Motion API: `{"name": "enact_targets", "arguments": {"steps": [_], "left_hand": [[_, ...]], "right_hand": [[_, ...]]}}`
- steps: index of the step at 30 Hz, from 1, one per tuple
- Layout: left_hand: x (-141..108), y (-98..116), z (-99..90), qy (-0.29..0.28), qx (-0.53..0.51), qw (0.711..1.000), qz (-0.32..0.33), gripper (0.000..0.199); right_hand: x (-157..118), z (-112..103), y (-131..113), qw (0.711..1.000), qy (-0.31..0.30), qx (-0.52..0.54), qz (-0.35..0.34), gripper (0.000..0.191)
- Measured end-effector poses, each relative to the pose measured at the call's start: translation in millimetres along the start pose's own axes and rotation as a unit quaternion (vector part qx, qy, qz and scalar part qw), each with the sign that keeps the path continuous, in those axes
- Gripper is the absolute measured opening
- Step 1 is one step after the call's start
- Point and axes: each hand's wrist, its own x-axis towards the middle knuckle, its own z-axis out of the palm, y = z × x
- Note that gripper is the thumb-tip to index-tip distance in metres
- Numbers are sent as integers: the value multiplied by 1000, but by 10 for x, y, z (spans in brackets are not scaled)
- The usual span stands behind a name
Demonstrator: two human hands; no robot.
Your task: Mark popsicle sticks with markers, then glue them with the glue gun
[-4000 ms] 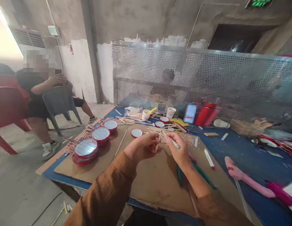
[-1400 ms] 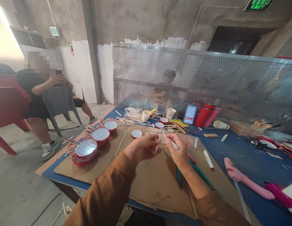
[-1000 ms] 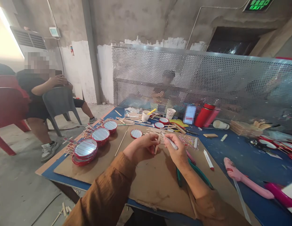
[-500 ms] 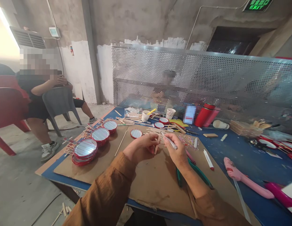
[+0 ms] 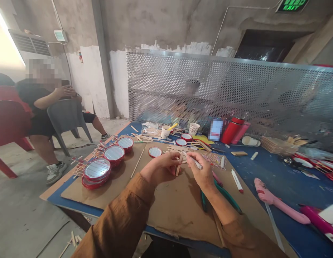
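In the head view, we judge the step in hand to be marking or dabbing a wooden stick (image 5: pixel 178 170) with a white pen (image 5: pixel 197 164). The stick is held slanted above the middle of the cardboard (image 5: pixel 177 218), between our two hands. We cannot tell whether the pen's tip touches the stick or stops just short of it. As we judge it, the next move calls for small, careful pen strokes at the stick's far end while the other hand keeps it from turning.

Our left hand (image 5: pixel 166 163) pinches the stick between thumb and fingers. Its forearm, in a brown sleeve (image 5: pixel 123 208), reaches from the near left toward the far right, with the wrist slightly bent. Our right hand (image 5: pixel 203 171) grips the pen as if for writing, fingers curled round the barrel and tip pointing to the far left. That forearm comes in from the near right, passing over green-handled pliers (image 5: pixel 227 196).

To the right of that arm we have a capped marker (image 5: pixel 237 181) lying on the cardboard; to the left, well apart from our hands, red-rimmed round pieces (image 5: pixel 97 168) stand in a row.
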Motion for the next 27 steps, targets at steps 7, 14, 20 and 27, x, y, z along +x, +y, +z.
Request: {"name": "enact_targets", "arguments": {"steps": [7, 14, 20, 27], "left_hand": [[12, -3, -3, -5, 0, 1000, 0, 25], [-11, 49, 36, 26, -5, 1000, -6, 18], [-1, 52, 29, 9, -2, 1000, -25, 17], [9, -2, 8, 6, -5, 1000, -11, 24]], "right_hand": [[1, -7, -11, 1000, 14, 2, 1, 29], [-9, -12, 22, 999, 27, -5, 25, 31], [-2, 2, -2, 1000, 13, -2, 1, 27], [7, -1, 27, 1000, 23, -2, 9, 28]]}}
